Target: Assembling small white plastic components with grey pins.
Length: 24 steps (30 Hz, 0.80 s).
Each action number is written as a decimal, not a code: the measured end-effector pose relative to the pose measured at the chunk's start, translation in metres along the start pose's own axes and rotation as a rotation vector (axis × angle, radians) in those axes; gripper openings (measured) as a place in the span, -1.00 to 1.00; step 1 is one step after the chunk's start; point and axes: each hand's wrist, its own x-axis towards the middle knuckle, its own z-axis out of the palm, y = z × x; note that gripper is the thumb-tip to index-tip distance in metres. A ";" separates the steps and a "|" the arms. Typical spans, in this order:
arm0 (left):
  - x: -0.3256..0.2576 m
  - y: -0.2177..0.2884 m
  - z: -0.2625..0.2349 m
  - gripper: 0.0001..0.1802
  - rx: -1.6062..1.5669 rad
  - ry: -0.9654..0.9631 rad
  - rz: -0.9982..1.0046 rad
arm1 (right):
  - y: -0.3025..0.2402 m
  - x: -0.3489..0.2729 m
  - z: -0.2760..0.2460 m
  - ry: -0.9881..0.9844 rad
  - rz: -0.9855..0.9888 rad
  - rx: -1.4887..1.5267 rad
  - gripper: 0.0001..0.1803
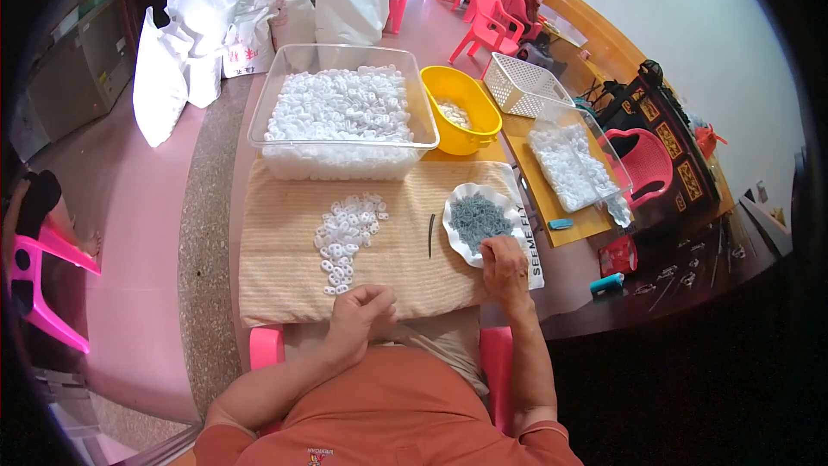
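Just in front of my body, my left hand [360,321] is closed with thumb and forefinger together; what it holds, if anything, is hidden. My right hand [505,269] rests at the near rim of a white scalloped dish [467,254], its fingertips pinched over the contents. Small grey-blue pieces [479,220], too fine to name, are heaped in that dish. Small white plastic pieces with two holes [348,237] lie in a loose pile beyond my left hand. Between pile and dish lies a thin dark strip [431,236]. Everything rests on a beige striped towel [285,250].
Beyond the towel stand a clear bin [259,134] full of white pieces and a yellow basin [461,143]. To the right are a white basket [523,95], a clear tray [623,168] and a turquoise cylinder [606,284]. White sacks [203,9] stand far left; people sit farther back.
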 end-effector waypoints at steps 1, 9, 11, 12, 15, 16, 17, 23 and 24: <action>0.000 0.000 0.000 -0.84 -0.001 0.001 0.000 | 0.001 -0.001 -0.001 -0.016 -0.010 -0.033 -0.96; 0.000 -0.003 0.002 -0.84 -0.024 0.018 0.006 | 0.001 -0.003 0.001 -0.013 0.000 -0.102 -0.95; 0.001 -0.003 0.003 -0.85 -0.024 0.007 0.010 | -0.004 -0.001 0.001 0.034 -0.031 -0.075 -0.93; 0.000 -0.004 0.002 -0.85 -0.027 -0.002 0.015 | -0.011 0.001 -0.001 0.032 -0.033 -0.074 -0.93; -0.001 -0.002 0.004 -0.86 -0.023 -0.003 0.017 | -0.030 0.000 0.006 0.081 -0.145 0.040 -0.93; -0.001 -0.002 0.005 -0.86 -0.022 -0.005 0.016 | -0.029 -0.010 0.017 0.051 -0.042 0.209 -0.94; -0.001 -0.002 0.005 -0.86 -0.024 -0.014 0.015 | -0.031 -0.018 0.026 0.021 0.061 0.379 -0.95; -0.001 -0.001 0.003 -0.87 -0.084 -0.075 0.002 | -0.084 -0.020 0.031 -0.296 0.268 1.060 -0.94; -0.002 -0.001 0.003 -0.87 -0.108 -0.112 -0.006 | -0.089 -0.022 0.034 -0.285 0.270 1.124 -0.96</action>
